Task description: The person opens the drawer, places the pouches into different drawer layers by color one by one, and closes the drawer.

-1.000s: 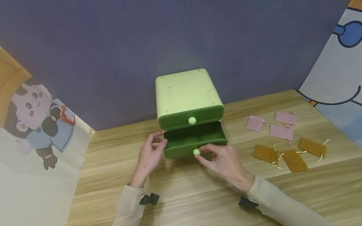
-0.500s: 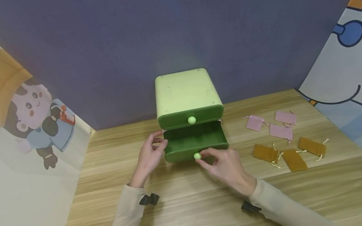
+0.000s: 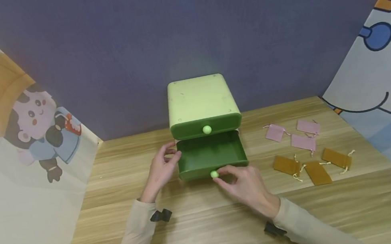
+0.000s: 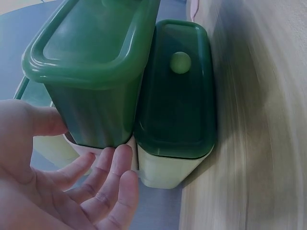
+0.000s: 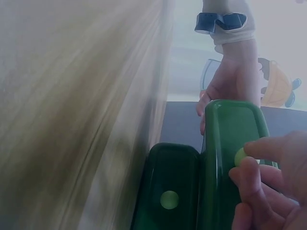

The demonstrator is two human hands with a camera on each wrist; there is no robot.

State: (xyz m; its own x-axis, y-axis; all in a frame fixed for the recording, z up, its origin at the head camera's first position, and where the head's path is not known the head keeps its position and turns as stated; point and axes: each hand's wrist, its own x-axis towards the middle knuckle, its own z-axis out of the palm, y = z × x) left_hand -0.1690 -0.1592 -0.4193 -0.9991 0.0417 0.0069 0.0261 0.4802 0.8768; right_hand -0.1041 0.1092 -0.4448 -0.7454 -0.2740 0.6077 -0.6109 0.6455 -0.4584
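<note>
A small cabinet with a pale green body [image 3: 200, 97] and dark green drawers stands against the back wall. Its middle drawer [image 3: 211, 152] is pulled out, with nothing inside. At that drawer's front, my right hand [image 3: 248, 186] pinches the round light green knob [image 3: 214, 174] between thumb and fingers. My left hand [image 3: 161, 170] rests its fingertips against the cabinet's left side, beside the pulled-out drawer. In the left wrist view its fingers [image 4: 120, 163] are loosely bent along the cabinet's side wall. Below, the bottom drawer [image 4: 180, 110] is closed, as is the top drawer [image 3: 189, 129].
To the right on the wooden table [image 3: 208, 233] lie three pink drawstring pouches [image 3: 303, 142], with three brown drawstring pouches [image 3: 318, 173] in front of them. A dark blue wall [image 3: 120, 66] rises behind the cabinet. White walls with cartoon prints flank the table.
My right hand has drawn the middle drawer further out toward me by its knob, showing more of its inside. My left hand has stayed in place on the cabinet's side.
</note>
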